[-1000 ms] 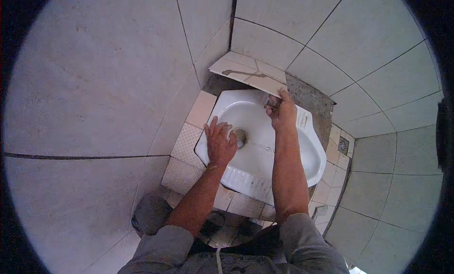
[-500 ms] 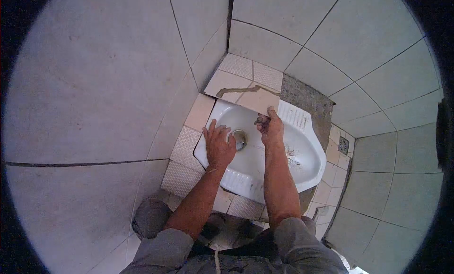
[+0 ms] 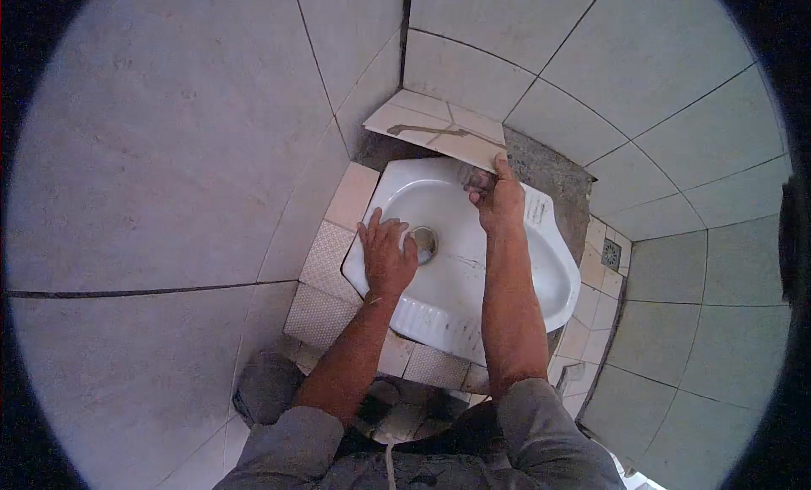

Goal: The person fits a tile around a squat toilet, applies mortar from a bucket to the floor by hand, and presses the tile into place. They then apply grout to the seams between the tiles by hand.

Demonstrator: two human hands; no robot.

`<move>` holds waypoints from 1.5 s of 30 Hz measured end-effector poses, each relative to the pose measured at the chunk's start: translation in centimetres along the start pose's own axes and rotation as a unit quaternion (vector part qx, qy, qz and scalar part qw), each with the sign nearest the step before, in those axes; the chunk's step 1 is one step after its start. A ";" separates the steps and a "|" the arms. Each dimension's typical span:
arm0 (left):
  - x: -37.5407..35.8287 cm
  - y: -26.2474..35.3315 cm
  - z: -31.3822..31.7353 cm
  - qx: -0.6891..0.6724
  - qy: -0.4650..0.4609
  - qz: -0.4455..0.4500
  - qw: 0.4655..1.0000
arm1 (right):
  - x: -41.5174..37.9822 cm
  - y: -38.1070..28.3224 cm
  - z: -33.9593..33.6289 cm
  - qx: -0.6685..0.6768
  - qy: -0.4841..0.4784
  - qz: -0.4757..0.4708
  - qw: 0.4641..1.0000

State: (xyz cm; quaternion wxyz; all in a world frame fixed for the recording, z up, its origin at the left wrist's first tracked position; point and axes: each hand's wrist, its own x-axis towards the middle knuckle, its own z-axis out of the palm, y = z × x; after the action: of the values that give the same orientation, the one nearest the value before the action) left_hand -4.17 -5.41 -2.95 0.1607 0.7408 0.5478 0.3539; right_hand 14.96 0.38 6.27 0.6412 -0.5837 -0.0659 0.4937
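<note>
Again, tile [image 3: 470,147] higher at near edge

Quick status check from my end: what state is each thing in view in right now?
Tile: tilted, near edge raised, brown streak across its top.
Right grip: closed on the tile's near corner, thumb on top.
Left grip: open, fingers spread over the toilet's side; contact unclear.
Toilet: set in the floor, dirt specks inside.
Toilet hole: uncovered.
Concrete: bare, untiled.
Floor drain: grate in place.
</note>
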 end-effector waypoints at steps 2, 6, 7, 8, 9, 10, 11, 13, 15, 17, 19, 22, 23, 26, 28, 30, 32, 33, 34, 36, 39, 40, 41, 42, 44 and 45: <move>0.0 0.1 0.0 0.006 -0.001 -0.002 1.000 | 0.3 0.0 -0.2 -0.008 -0.003 -0.001 1.000; 0.3 0.2 -0.2 0.004 -0.005 -0.007 1.000 | 0.6 1.6 -0.9 0.022 -0.008 0.019 1.000; 0.2 0.2 -0.2 0.003 -0.003 -0.005 1.000 | 0.7 2.2 -1.3 0.032 -0.027 0.026 0.999; 0.1 0.1 -0.1 0.002 -0.001 -0.003 1.000 | 0.9 2.8 -1.7 0.032 -0.027 0.025 0.999; 0.1 0.1 -0.1 0.003 -0.001 -0.003 1.000 | 0.9 3.3 -1.8 0.024 -0.017 0.035 0.999; 0.1 0.0 -0.1 0.000 0.003 0.002 1.000 | 1.0 3.7 -1.9 0.017 -0.007 0.045 0.999; 0.1 0.0 -0.1 -0.002 0.007 0.008 1.000 | 1.0 4.1 -2.1 0.018 -0.007 0.045 0.999; 0.3 0.2 -0.3 0.002 -0.002 0.002 1.000 | 0.9 4.8 -2.4 0.016 0.020 0.051 0.998; 0.5 0.6 -0.5 0.008 -0.014 -0.004 1.000 | 1.3 5.7 -3.1 0.030 0.000 0.053 0.998; 0.5 0.7 -0.5 0.007 -0.002 -0.008 1.000 | 1.8 6.6 -3.7 0.043 -0.019 0.052 0.998; 0.4 0.5 -0.3 0.006 -0.004 -0.009 1.000 | 1.8 7.0 -3.8 0.031 -0.002 0.060 0.998; 0.5 0.5 -0.4 0.006 -0.011 -0.013 1.000 | 1.8 7.1 -3.9 0.023 0.000 0.066 0.998; 0.5 0.6 -0.5 0.005 -0.018 -0.016 1.000 | 1.7 7.2 -4.0 0.023 0.002 0.067 0.997; 0.4 0.5 -0.3 0.006 -0.012 -0.018 1.000 | 1.3 6.4 -4.2 -0.009 -0.013 0.066 0.998; 0.4 0.5 -0.3 0.003 -0.008 -0.012 1.000 | 1.0 5.6 -4.5 -0.127 0.013 0.093 0.988; 0.4 0.4 -0.3 0.001 -0.001 -0.008 1.000 | 1.5 4.9 -6.5 -0.299 0.032 0.007 0.954; 0.4 0.5 -0.2 0.016 -0.022 -0.015 1.000 | 0.4 2.1 -6.2 -0.520 0.069 -0.097 0.846; 0.3 0.6 -0.3 0.014 -0.025 -0.017 0.999 | -0.2 0.8 -5.6 -0.523 0.071 -0.095 0.844; 0.5 0.7 -0.4 0.014 -0.022 -0.019 0.999 | -0.4 -0.2 -4.9 -0.523 0.090 -0.180 0.828; 0.4 0.8 -0.4 0.014 -0.020 -0.019 1.000 | 1.1 -0.4 -3.7 -0.479 0.067 -0.309 0.819; 0.4 0.3 -0.1 0.015 -0.014 -0.013 1.000 | 5.0 0.3 -1.8 -0.466 -0.031 -0.389 0.794; 0.4 0.3 -0.1 0.021 -0.017 -0.013 1.000 | 5.9 0.5 -1.2 -0.492 -0.087 -0.422 0.756; 0.3 0.3 -0.1 0.027 -0.021 -0.015 0.999 | 6.6 0.8 -0.7 -0.491 -0.089 -0.421 0.757; 0.3 0.3 -0.1 0.029 -0.021 -0.016 0.999 | 6.9 0.9 -0.2 -0.533 -0.085 -0.426 0.726; 0.3 0.3 -0.1 0.013 -0.013 -0.012 1.000 | 7.2 1.1 0.1 -0.572 -0.081 -0.430 0.694; 0.4 0.4 -0.1 0.014 -0.014 -0.013 1.000 | 6.9 0.9 0.2 -0.596 -0.075 -0.445 0.664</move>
State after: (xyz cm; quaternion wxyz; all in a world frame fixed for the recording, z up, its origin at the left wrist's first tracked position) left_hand -3.96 -5.20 -2.49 0.1630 0.7406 0.5602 0.3334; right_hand 17.80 5.29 2.16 0.2921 -0.7032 -0.6465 0.0469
